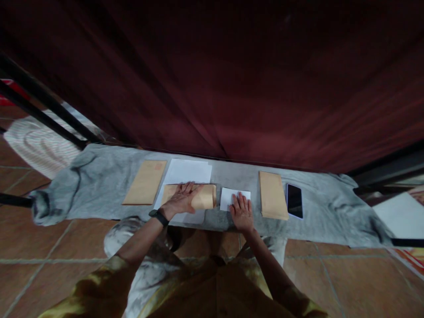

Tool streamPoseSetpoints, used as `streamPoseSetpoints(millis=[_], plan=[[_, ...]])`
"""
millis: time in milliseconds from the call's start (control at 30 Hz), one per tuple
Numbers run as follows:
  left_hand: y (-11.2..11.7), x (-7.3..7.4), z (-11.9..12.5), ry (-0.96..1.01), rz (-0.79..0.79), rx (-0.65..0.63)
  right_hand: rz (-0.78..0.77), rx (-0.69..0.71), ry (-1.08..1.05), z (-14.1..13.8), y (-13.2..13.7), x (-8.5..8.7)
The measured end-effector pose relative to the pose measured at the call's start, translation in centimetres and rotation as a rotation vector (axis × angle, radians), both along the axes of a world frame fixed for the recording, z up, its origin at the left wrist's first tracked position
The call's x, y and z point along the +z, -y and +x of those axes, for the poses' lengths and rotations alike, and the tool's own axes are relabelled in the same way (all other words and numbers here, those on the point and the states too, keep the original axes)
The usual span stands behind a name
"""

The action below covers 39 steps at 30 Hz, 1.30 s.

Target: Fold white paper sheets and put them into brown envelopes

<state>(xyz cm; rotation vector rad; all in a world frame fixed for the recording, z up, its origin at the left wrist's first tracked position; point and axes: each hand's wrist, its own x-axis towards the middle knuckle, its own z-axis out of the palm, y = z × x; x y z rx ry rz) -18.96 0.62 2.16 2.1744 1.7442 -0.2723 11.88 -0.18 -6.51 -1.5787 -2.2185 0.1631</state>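
My left hand (181, 199), with a dark watch on its wrist, lies with fingers spread on a brown envelope (206, 197) set crosswise over white paper sheets (188, 171). Its flap end at the right looks slightly raised. To the right, my right hand (242, 213) rests flat on a small folded white paper (228, 197), covering its lower right part. Both hands are open and grip nothing. Another brown envelope (145, 182) lies left of the sheets. A further brown envelope, perhaps a small stack (273, 194), lies right of my right hand.
A phone (294, 201) with a dark screen lies at the right. Everything rests on a grey cloth (318, 207) over a narrow bench. A dark red curtain (232, 110) hangs behind it. Black metal bars (43, 117) stand at the left end; striped fabric (43, 141) lies beyond them.
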Motion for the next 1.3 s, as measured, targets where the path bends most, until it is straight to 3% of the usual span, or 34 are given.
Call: streamPoseSetpoints(millis=[200, 467, 533, 667, 733, 833, 1000, 1100, 1300], plan=[[-0.4, -0.6, -0.4, 0.017, -0.010, -0.013, -0.091, 0.087, -0.028, -2.7, -0.5, 1.5], [-0.5, -0.2, -0.3, 0.015, 0.012, -0.027, -0.109, 0.107, -0.086, -3.0, -0.7, 1.2], [-0.5, 0.0, -0.4, 0.022, 0.022, -0.029, -0.084, 0.057, -0.104, -1.9, -1.0, 1.4], [-0.4, 0.0, -0.4, 0.033, 0.051, -0.028, -0.020, -0.174, -0.144, 0.9, -1.3, 2.4], [-0.3, -0.2, -0.4, 0.025, 0.073, -0.028, -0.019, -0.211, -0.160, 1.7, -1.3, 3.2], [-0.2, -0.6, -0.4, 0.014, 0.089, -0.028, -0.080, 0.006, -0.208, 1.0, -1.0, 4.0], [-0.5, -0.2, -0.3, 0.013, 0.062, -0.041, -0.146, 0.410, -0.243, -3.3, 0.3, 4.0], [-0.8, 0.2, -0.2, 0.019, 0.036, -0.059, -0.163, 0.469, -0.177, -4.5, 1.3, 3.6], [-1.2, 0.1, -0.4, 0.061, 0.002, -0.075, -0.202, 0.451, -0.203, -3.8, 2.0, 2.9]])
